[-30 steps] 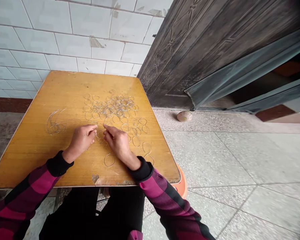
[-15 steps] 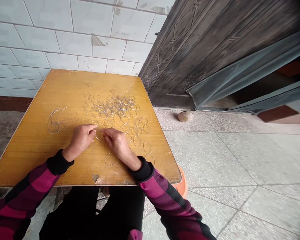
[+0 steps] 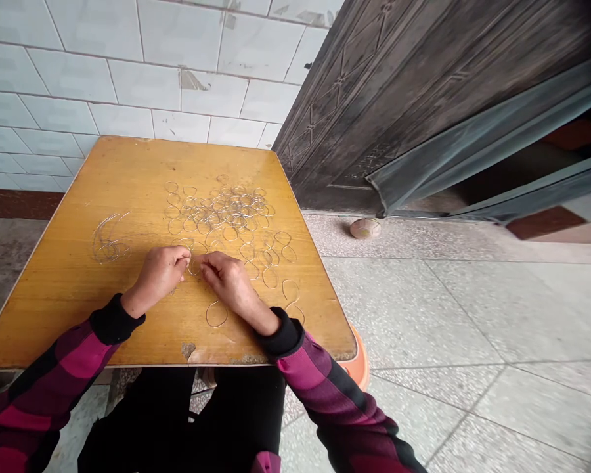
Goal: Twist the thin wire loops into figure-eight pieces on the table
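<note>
My left hand (image 3: 163, 268) is closed in a pinch over the middle of the table, gripping a thin wire (image 3: 193, 268) that curves in a small loop between my two hands. Close beside it on the right, my right hand (image 3: 229, 279) has thumb and forefinger pressed together at the same wire; its fingertips partly cover the wire's end. Just beyond the hands lies a pile of thin wire loops (image 3: 231, 209), many bent like figure eights. One round wire loop (image 3: 217, 315) rests below my right hand, partly hidden by it.
The wooden table (image 3: 69, 309) has a chipped front edge. A tangle of loose wires (image 3: 111, 248) lies to the left. Behind are a white tiled wall (image 3: 118, 79) and a dark carved door (image 3: 354, 118). An orange stool (image 3: 360, 361) shows under the right corner; a round stone-like object (image 3: 365, 228) sits on the floor.
Both hands stay in nearly the same place, with only slight finger movement around the wire. The piles on the table look unchanged.
</note>
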Demonstrator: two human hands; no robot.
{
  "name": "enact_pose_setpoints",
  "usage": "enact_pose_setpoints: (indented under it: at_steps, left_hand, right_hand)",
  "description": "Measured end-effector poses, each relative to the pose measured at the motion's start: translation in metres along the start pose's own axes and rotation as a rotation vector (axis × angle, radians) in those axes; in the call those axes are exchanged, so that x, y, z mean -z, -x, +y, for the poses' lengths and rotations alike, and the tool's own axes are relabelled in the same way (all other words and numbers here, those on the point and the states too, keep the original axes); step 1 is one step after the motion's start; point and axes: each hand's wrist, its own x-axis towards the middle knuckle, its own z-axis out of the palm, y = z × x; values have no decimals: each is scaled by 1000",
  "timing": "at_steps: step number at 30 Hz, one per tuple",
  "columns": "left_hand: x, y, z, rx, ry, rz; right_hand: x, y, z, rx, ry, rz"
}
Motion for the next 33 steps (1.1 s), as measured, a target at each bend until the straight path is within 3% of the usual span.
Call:
enact_pose_setpoints:
  at_steps: [9,21,28,33]
  left_hand:
    - [-6,1,3,47,28,-53]
    - [-9,0,12,73,71,-21]
    - [-12,-3,5,216,398,-55]
    - [0,5,11,148,384,-206]
  right_hand:
    - [-1,1,0,-20,269,-26]
    - [-6,1,-3,-26,389,45]
    - [1,-7,0,-75,-60,83]
    - [15,-10,5,-143,-390,-34]
